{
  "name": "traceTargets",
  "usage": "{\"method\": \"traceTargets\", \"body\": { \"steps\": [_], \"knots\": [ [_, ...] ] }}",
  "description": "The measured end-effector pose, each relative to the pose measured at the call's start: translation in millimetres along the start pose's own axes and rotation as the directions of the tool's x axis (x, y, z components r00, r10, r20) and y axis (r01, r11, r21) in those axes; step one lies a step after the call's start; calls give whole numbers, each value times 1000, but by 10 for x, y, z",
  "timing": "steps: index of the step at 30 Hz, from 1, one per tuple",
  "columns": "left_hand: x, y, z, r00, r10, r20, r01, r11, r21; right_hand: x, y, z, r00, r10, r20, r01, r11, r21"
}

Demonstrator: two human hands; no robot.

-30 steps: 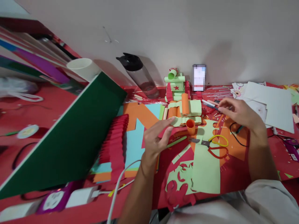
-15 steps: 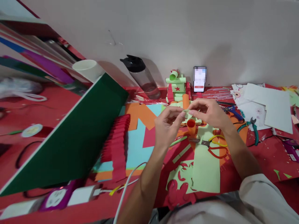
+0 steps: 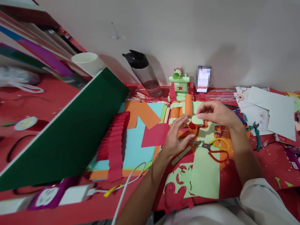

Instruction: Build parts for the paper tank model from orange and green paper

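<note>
Between the thumb and fingers of my right hand is a small pale green paper disc, held by its right edge. My left hand has its thumb and fingers apart, just left of a short orange paper tube that stands on end; I cannot tell whether they touch it. Behind the hands, a taller orange paper roll stands by pale green paper pieces. Scissors with yellow and red handles lie in front of the hands, on a pale green paper sheet.
A green paper tank model stands by the wall, between a water bottle and a phone. A large green board leans at left, near crimped red paper. Pliers lie at right; a white cable crosses the front.
My hands have moved apart. The left hand has let go of the pale green paper and come down beside the orange tube; the right hand keeps the disc, now lower.
</note>
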State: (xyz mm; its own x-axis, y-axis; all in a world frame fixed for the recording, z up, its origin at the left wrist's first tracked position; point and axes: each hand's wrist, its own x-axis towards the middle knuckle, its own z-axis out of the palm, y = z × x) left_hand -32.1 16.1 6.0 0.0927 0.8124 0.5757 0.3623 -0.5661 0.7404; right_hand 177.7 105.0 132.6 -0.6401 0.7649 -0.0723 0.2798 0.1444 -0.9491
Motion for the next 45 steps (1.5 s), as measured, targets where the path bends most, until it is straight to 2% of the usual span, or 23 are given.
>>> {"method": "traceTargets", "body": {
  "steps": [5, 10, 16, 23, 33, 40, 45],
  "knots": [
    [3, -33, 12, 1000, -25, 11, 24, 999, 47, 39, -16, 20, 999, 25, 26, -24, 998, -54],
    [-11, -48, 61, 995, -36, 88, 31, 998, 62, 57, -53, 62, 998, 28, 48, -23, 994, -106],
    [-5, -31, 82, 985, -93, 143, 84, 994, 66, 48, -135, 136, 992, 106, 70, -93, 983, -161],
    [6, -21, 98, 981, -131, 145, 121, 990, 74, 55, -153, 176, 989, 128, 70, -110, 969, -221],
    [8, -28, 87, 982, -130, 138, 120, 990, 79, 76, -106, 191, 991, 117, 58, -102, 971, -216],
    [4, -31, 88, 976, -157, 152, 146, 986, 81, 111, -66, 231, 998, 66, 25, -55, 949, -311],
    [1, -24, 95, 977, -154, 145, 145, 987, 72, 94, -30, 149, 999, 50, -7, -50, 938, -343]
  ]
}}
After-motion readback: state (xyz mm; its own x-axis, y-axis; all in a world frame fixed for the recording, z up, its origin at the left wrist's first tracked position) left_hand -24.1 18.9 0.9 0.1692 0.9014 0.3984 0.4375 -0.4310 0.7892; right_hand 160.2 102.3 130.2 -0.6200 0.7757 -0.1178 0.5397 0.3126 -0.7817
